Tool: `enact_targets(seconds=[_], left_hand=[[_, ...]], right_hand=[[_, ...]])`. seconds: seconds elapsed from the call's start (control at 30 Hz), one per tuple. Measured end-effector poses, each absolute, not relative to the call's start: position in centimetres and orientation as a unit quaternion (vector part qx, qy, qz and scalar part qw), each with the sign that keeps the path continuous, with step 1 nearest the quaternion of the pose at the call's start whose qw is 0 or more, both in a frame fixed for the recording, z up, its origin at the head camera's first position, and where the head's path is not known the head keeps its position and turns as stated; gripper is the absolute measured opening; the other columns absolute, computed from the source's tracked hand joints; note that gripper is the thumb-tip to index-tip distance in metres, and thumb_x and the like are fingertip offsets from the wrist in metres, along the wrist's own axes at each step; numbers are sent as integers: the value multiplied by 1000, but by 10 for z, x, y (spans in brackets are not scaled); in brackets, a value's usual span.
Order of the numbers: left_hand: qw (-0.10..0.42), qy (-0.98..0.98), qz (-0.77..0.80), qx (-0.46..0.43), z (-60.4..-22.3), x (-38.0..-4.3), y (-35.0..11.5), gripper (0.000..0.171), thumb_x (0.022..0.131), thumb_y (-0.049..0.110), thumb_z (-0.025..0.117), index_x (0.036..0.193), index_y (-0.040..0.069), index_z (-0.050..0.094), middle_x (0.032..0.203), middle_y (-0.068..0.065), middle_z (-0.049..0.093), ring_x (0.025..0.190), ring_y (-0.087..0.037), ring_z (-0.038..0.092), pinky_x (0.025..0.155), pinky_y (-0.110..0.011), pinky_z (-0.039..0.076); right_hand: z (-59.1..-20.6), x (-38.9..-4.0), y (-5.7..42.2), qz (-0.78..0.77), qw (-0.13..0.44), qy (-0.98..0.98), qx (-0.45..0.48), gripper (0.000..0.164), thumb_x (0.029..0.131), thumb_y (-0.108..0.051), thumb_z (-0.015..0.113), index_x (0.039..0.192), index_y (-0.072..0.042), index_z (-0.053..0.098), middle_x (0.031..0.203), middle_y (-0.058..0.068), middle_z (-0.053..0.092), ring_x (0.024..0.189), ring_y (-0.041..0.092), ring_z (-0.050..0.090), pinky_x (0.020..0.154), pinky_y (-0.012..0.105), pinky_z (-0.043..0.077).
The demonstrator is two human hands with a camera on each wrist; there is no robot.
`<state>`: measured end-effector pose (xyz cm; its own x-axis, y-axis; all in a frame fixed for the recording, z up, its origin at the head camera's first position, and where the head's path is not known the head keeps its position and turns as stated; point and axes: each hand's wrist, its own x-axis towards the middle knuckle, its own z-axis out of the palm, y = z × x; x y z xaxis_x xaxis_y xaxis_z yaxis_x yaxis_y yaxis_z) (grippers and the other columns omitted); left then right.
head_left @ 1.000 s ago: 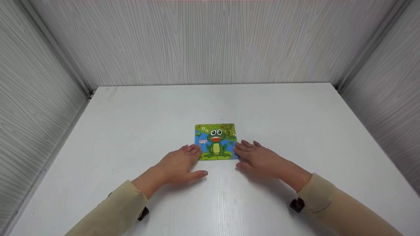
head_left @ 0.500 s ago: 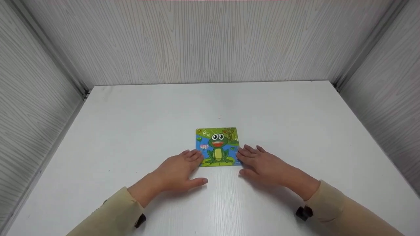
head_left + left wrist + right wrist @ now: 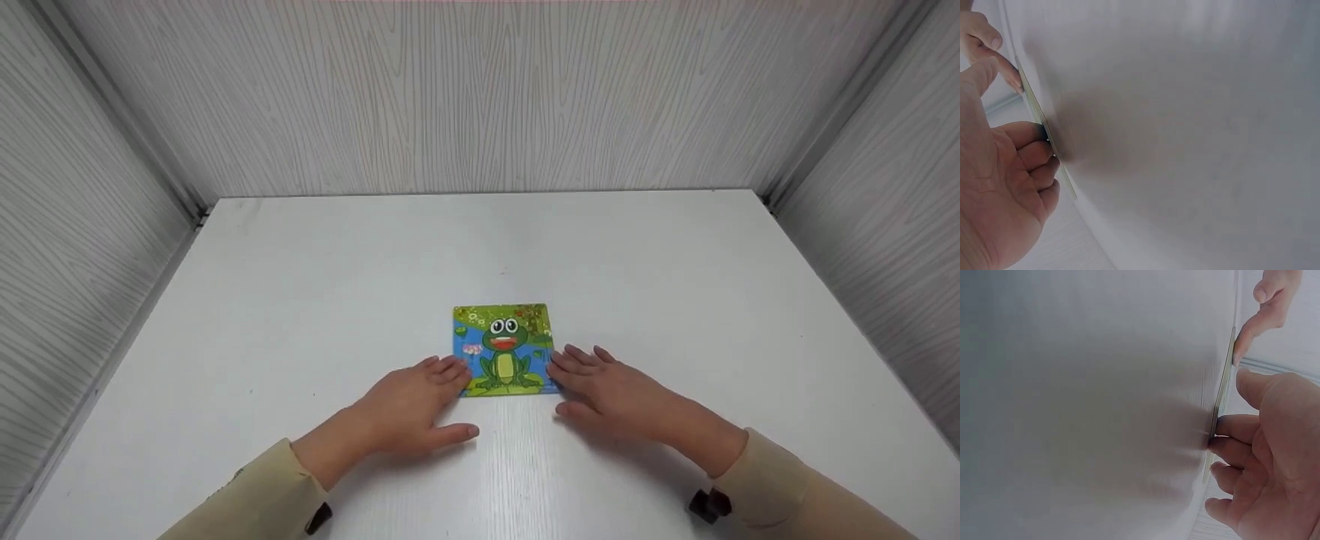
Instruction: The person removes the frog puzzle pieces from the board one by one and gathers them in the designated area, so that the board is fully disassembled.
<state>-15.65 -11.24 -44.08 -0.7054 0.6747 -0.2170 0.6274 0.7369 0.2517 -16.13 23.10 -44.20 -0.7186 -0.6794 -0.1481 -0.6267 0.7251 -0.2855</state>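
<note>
A thin square frog picture board (image 3: 505, 364), green and blue with a smiling frog, lies flat on the white table (image 3: 337, 262). My left hand (image 3: 411, 401) lies palm down with its fingertips on the board's lower left edge and the thumb spread out on the near side. On the opposite side, my right hand (image 3: 619, 394) touches the lower right edge with relaxed fingers. From the left wrist view, the board (image 3: 1033, 104) appears edge-on under the fingertips of the left hand (image 3: 1010, 174). Seen from the right wrist, the right hand's (image 3: 1275, 450) fingertips meet the board (image 3: 1224, 382) too.
Pale wood-grain panels enclose the table: a back wall (image 3: 480, 97), a left wall (image 3: 82, 225) and a right wall (image 3: 892, 187). Both forearms wear beige sleeves (image 3: 251, 495), with small dark wrist devices (image 3: 709, 506) below the cuffs.
Both hands and the frog picture board have slid together toward the person and slightly to the right. The fingers keep the same places on the board's sides.
</note>
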Motion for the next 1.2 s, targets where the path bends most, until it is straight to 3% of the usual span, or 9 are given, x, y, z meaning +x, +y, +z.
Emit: enact_targets(seconds=[0.33, 0.73, 1.2], left_hand=[[139, 918, 79, 363, -442, -152, -111, 91, 102, 72, 43, 163, 4, 42, 168, -11, 39, 158, -26, 32, 128, -43, 24], [144, 918, 63, 363, -442, -151, -111, 92, 101, 74, 41, 164, 6, 40, 169, -9, 38, 158, -25, 31, 128, -43, 23], [137, 916, 61, 372, -441, -152, -111, 92, 102, 73, 41, 163, 5, 40, 169, -10, 38, 158, -25, 31, 128, -43, 23]], right_hand=[[-440, -156, 234, -110, 129, 920, -354, 69, 111, -50, 50, 163, -6, 41, 169, 9, 36, 159, 33, 26, 126, 60, 21], [-429, -166, 225, -106, 84, 915, -380, 64, 112, -46, 51, 158, -2, 49, 164, 16, 44, 155, 37, 35, 124, 61, 26], [-427, -186, 203, -127, 102, 911, -379, 62, 110, -42, 57, 161, -7, 47, 167, 14, 41, 156, 34, 35, 125, 58, 26]])
